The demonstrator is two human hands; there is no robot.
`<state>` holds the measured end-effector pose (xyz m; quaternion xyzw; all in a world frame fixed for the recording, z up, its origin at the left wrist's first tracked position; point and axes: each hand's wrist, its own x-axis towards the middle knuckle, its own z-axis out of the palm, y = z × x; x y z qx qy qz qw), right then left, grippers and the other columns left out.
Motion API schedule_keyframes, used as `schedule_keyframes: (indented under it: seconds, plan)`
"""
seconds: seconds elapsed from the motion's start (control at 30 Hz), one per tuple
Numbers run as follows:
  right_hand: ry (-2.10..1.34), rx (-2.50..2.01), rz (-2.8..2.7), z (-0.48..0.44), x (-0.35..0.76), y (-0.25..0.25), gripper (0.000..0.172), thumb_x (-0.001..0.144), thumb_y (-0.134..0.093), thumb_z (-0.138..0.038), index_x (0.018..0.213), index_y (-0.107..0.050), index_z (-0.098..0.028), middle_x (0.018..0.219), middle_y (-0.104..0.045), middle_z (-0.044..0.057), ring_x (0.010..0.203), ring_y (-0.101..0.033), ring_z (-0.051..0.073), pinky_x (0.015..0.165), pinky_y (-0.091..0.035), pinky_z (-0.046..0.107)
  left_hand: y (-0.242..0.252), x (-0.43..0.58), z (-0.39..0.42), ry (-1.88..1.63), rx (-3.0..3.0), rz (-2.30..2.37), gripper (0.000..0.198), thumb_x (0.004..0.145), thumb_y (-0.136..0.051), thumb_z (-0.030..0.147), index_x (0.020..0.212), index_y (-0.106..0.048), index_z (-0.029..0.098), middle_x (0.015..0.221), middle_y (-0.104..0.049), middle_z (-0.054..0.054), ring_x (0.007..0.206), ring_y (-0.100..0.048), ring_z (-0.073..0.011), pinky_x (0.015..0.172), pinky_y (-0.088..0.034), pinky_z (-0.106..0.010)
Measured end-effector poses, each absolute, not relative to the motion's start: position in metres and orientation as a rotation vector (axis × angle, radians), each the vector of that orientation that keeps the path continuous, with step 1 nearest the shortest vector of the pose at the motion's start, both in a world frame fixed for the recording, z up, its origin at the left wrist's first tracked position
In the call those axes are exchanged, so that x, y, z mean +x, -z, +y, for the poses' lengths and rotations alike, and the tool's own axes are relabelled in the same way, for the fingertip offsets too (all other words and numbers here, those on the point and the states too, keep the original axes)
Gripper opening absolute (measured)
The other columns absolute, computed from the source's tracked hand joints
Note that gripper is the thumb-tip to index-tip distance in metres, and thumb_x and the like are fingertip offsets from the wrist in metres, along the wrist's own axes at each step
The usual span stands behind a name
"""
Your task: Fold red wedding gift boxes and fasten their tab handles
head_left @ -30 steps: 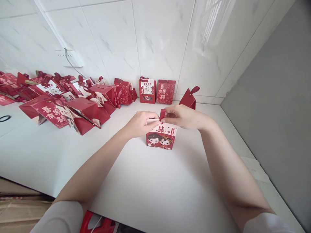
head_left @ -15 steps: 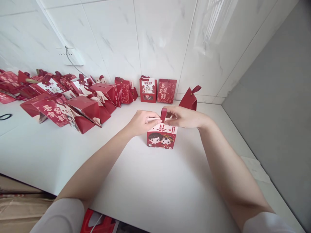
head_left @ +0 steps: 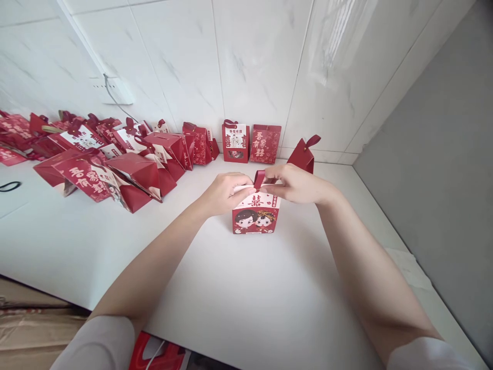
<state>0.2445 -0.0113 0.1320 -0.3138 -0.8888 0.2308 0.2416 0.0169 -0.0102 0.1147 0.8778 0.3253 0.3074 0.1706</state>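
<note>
A red and white gift box point(head_left: 254, 221) with two cartoon figures on its front stands upright on the white table point(head_left: 239, 293). A dark red ribbon loop point(head_left: 260, 179) rises from the middle of its top edge. My left hand point(head_left: 230, 193) pinches the top edge left of the ribbon, thumb in front and fingers behind. On the ribbon's other side, my right hand point(head_left: 295, 185) is closed on the same top edge, its thumb touching beside the ribbon's base. The fingertips behind the box are partly hidden.
Many red gift boxes point(head_left: 142, 174) crowd the table's left side. Along the tiled wall stand a box with a window point(head_left: 235, 144), a red box with lettering point(head_left: 265, 145) and a ribboned box point(head_left: 302, 154). A black loop point(head_left: 10, 186) lies far left.
My right hand has shifted slightly up and right along the box's top edge. The left hand keeps its hold, and the box has barely moved.
</note>
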Motion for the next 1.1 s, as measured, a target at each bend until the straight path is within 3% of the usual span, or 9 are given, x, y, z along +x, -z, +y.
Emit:
schedule_keyframes:
  seconds: [0.13, 0.23, 0.33, 0.43, 0.53, 0.6, 0.67, 0.83, 1.1]
  plan:
    - [-0.582, -0.824, -2.35, -0.011, 0.243, -0.131, 0.012, 0.091, -0.054, -0.021, 0.08, -0.059, -0.018, 0.07, -0.056, -0.002, 0.061, -0.046, 0.012, 0.058, -0.033, 0.026, -0.117, 0.015, -0.009, -0.975, 2.551, 0.931, 0.02, 0.091, -0.057, 0.03, 0.08, -0.066, 0.017, 0.076, -0.065, -0.001, 0.07, -0.058, -0.0139, 0.064, -0.041, -0.026]
    - [-0.568, -0.796, -2.169, -0.009, 0.24, -0.13, 0.011, 0.092, -0.056, -0.026, 0.089, -0.062, -0.018, 0.082, -0.062, 0.001, 0.07, -0.053, 0.014, 0.062, -0.038, 0.027, -0.116, 0.015, -0.005, -1.271, 2.461, 0.943, 0.017, 0.09, -0.062, 0.032, 0.082, -0.067, 0.018, 0.081, -0.068, -0.002, 0.074, -0.061, -0.0141, 0.072, -0.045, -0.027]
    - [-0.664, -0.737, -1.994, -0.001, 0.239, -0.123, 0.015, 0.092, -0.059, -0.031, 0.099, -0.063, -0.019, 0.096, -0.065, 0.004, 0.086, -0.06, 0.018, 0.073, -0.047, 0.03, -0.106, 0.013, 0.007, -1.439, 2.252, 0.911, 0.017, 0.091, -0.061, 0.033, 0.1, -0.064, 0.019, 0.095, -0.07, -0.004, 0.09, -0.065, -0.0162, 0.083, -0.047, -0.028]
    - [-0.874, -0.692, -1.855, 0.016, 0.242, -0.107, 0.03, 0.087, -0.068, -0.037, 0.112, -0.059, -0.021, 0.119, -0.063, 0.007, 0.111, -0.059, 0.023, 0.087, -0.052, 0.036, -0.084, 0.005, 0.027, -1.317, 2.115, 0.895, 0.042, 0.091, -0.059, 0.036, 0.13, -0.048, 0.023, 0.114, -0.067, -0.007, 0.104, -0.063, -0.0187, 0.09, -0.048, -0.032]
    - [-1.097, -0.694, -1.739, 0.034, 0.241, -0.085, 0.053, 0.079, -0.076, -0.042, 0.124, -0.054, -0.024, 0.137, -0.055, 0.009, 0.124, -0.055, 0.027, 0.095, -0.054, 0.041, -0.054, -0.006, 0.047, -1.172, 2.033, 0.949, 0.067, 0.086, -0.064, 0.044, 0.143, -0.033, 0.025, 0.133, -0.058, -0.012, 0.116, -0.059, -0.0231, 0.094, -0.048, -0.036]
    - [-1.067, -0.708, -1.533, 0.043, 0.235, -0.068, 0.063, 0.076, -0.078, -0.044, 0.13, -0.05, -0.026, 0.139, -0.054, 0.009, 0.13, -0.051, 0.026, 0.101, -0.051, 0.042, -0.033, -0.012, 0.057, -1.092, 1.987, 0.963, 0.073, 0.087, -0.061, 0.05, 0.146, -0.028, 0.024, 0.137, -0.056, -0.013, 0.123, -0.057, -0.0263, 0.099, -0.047, -0.04]
    - [-1.011, -0.745, -1.332, 0.048, 0.224, -0.048, 0.06, 0.08, -0.073, -0.05, 0.13, -0.049, -0.027, 0.139, -0.055, 0.008, 0.128, -0.053, 0.026, 0.101, -0.051, 0.041, -0.016, -0.017, 0.061, -1.011, 1.996, 0.999, 0.07, 0.089, -0.056, 0.054, 0.146, -0.031, 0.021, 0.138, -0.057, -0.013, 0.126, -0.056, -0.0279, 0.104, -0.045, -0.042]
    - [-1.018, -0.958, -1.284, 0.046, 0.199, 0.001, 0.055, 0.086, -0.059, -0.064, 0.125, -0.053, -0.026, 0.125, -0.067, 0.006, 0.118, -0.062, 0.027, 0.105, -0.047, 0.044, 0.001, -0.024, 0.064, -0.857, 2.019, 1.096, 0.052, 0.09, -0.055, 0.056, 0.125, -0.058, 0.018, 0.128, -0.066, -0.008, 0.117, -0.062, -0.0267, 0.104, -0.047, -0.04]
    - [-1.239, -0.908, -1.299, 0.043, 0.201, 0.013, 0.061, 0.083, -0.062, -0.067, 0.128, -0.058, -0.026, 0.13, -0.066, 0.004, 0.12, -0.062, 0.028, 0.108, -0.046, 0.045, 0.001, -0.027, 0.066, -0.908, 2.009, 1.044, 0.058, 0.081, -0.065, 0.058, 0.122, -0.066, 0.017, 0.13, -0.065, -0.011, 0.122, -0.059, -0.0303, 0.108, -0.045, -0.043]
